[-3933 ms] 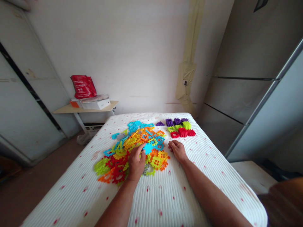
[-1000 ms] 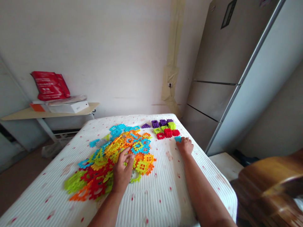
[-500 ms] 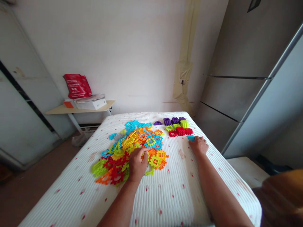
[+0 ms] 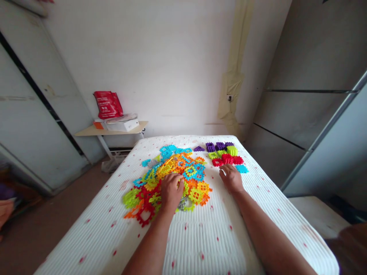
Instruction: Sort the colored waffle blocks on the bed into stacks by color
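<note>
A heap of interlocking plastic building pieces (image 4: 168, 168) in blue, orange, yellow, red and green lies on the covered table. My left hand (image 4: 172, 191) rests at the heap's near side, its fingers curled down among the pieces; whatever they hold is hidden. To the right, my right hand (image 4: 231, 178) hovers over the cover with fingers loosely apart and nothing visible in them. Just beyond it lies a flat blue piece (image 4: 241, 169). Red pieces (image 4: 228, 159), green pieces (image 4: 232, 151) and purple pieces (image 4: 210, 147) stand grouped by colour in rows and small stacks behind.
A white ribbed cover with red specks (image 4: 197, 240) spreads over the table. Back left, a small side table (image 4: 86, 131) carries a red bag (image 4: 108, 105) and a white box (image 4: 123, 125). A grey cabinet (image 4: 301, 110) stands close on the right.
My right hand has let go of the blue piece, which now lies flat beside the red ones, and has moved left toward the heap. My left hand stays at the heap. The view has turned left.
</note>
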Demonstrator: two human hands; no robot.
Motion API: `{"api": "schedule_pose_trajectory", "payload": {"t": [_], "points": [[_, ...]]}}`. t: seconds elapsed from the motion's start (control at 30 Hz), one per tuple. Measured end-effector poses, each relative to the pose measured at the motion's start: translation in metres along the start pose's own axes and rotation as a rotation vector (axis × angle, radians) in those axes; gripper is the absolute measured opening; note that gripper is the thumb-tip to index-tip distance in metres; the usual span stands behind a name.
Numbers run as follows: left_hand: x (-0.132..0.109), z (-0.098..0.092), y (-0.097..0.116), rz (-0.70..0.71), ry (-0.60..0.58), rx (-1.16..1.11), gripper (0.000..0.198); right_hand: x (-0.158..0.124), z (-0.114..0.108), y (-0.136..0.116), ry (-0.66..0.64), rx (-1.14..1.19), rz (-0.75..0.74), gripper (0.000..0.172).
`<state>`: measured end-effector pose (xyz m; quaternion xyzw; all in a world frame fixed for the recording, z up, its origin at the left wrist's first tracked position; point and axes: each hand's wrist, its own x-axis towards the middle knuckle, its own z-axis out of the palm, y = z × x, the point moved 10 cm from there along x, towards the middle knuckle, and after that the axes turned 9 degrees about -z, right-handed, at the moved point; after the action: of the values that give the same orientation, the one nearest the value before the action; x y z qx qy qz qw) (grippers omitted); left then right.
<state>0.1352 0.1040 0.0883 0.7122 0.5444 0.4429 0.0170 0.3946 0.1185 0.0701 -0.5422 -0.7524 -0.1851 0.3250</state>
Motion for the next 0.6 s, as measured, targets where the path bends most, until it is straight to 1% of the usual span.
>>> {"api": "schedule_pose_trajectory", "payload": {"t": [0.07, 0.13, 0.27, 0.4, 0.43, 0.5, 0.6], "points": [[0.000, 0.010, 0.004, 0.007, -0.056, 0.050, 0.017, 0.001, 0.007, -0.012, -0.045, 0.009, -0.047, 0.025], [-0.001, 0.017, 0.005, 0.007, -0.107, 0.087, 0.017, 0.001, 0.012, -0.016, -0.081, 0.018, -0.072, 0.025], [-0.005, 0.027, 0.009, -0.001, -0.205, 0.140, 0.018, -0.001, 0.021, -0.011, -0.142, 0.046, -0.050, 0.025], [-0.012, 0.034, 0.016, 0.016, -0.265, 0.135, 0.022, -0.005, 0.028, -0.001, -0.211, 0.058, 0.014, 0.025], [-0.014, 0.034, 0.018, 0.029, -0.263, 0.115, 0.024, -0.005, 0.030, 0.000, -0.227, 0.061, 0.028, 0.025], [-0.015, 0.030, 0.022, 0.046, -0.222, 0.065, 0.026, -0.007, 0.032, 0.003, -0.249, 0.070, 0.051, 0.024], [-0.008, 0.010, 0.019, 0.036, -0.103, -0.005, 0.027, -0.008, 0.035, 0.005, -0.258, 0.088, 0.061, 0.024]]}}
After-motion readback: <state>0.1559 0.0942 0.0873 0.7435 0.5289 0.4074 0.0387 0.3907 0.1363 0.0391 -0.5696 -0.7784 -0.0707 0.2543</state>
